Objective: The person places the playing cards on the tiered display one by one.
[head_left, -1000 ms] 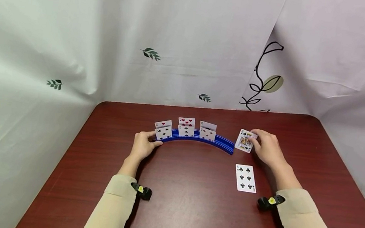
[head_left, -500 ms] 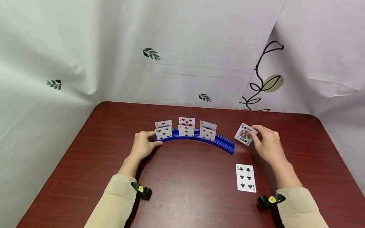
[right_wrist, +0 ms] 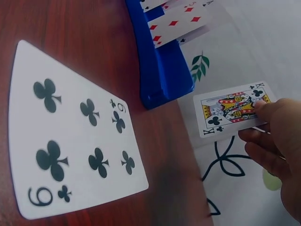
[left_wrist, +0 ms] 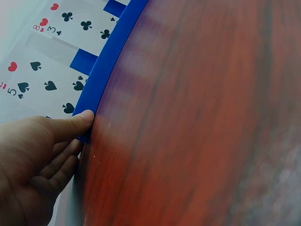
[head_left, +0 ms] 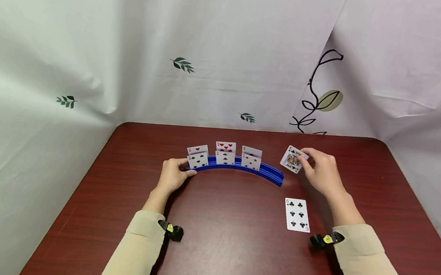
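Observation:
At the left end of a curved blue card holder [head_left: 271, 174], my left hand [head_left: 172, 175] grips its tip. The left wrist view shows the thumb [left_wrist: 77, 126] on the holder's front edge, with the other fingers partly hidden behind. A five of spades [left_wrist: 47, 84] and a three of clubs [left_wrist: 84, 24] stand in its front row, hearts cards behind them. Past the holder's right end, my right hand [head_left: 322, 172] pinches a king of clubs [right_wrist: 233, 109] between thumb and fingers. That card is raised and tilted, apart from the holder.
A six of clubs [head_left: 297, 215] lies face up on the dark red table [head_left: 222, 249], in front of the holder's right end. A diamonds card [head_left: 250, 162] stands in the holder with another card behind it. White fabric [head_left: 233, 41] hangs behind the table.
My right hand has lifted the king of clubs and moved it slightly left and away from me, turning it a little. The left hand and holder have stayed put.

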A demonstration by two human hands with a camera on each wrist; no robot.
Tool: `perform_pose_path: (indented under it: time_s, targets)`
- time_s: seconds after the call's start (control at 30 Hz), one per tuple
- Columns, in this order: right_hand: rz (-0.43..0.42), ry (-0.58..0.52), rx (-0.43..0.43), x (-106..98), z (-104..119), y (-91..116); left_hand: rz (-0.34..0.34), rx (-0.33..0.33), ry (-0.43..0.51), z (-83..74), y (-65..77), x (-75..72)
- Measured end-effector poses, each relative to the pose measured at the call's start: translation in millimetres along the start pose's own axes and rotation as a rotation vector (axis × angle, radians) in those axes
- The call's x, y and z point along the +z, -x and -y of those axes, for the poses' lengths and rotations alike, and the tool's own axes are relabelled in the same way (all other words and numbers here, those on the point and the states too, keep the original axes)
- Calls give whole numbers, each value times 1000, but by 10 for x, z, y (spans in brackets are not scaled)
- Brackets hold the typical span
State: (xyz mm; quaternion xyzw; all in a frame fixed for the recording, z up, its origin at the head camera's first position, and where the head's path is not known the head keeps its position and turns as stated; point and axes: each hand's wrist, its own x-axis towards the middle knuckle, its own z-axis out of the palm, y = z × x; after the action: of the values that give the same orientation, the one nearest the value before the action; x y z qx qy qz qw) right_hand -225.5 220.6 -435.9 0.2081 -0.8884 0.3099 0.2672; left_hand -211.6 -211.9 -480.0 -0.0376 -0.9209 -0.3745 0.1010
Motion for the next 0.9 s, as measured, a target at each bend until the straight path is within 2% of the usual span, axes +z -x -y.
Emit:
perform_pose_path:
  time_s: [0.9]
  targets:
    - [37,-60,-48,83,171,-113,4,-6,-7,13,-5,5]
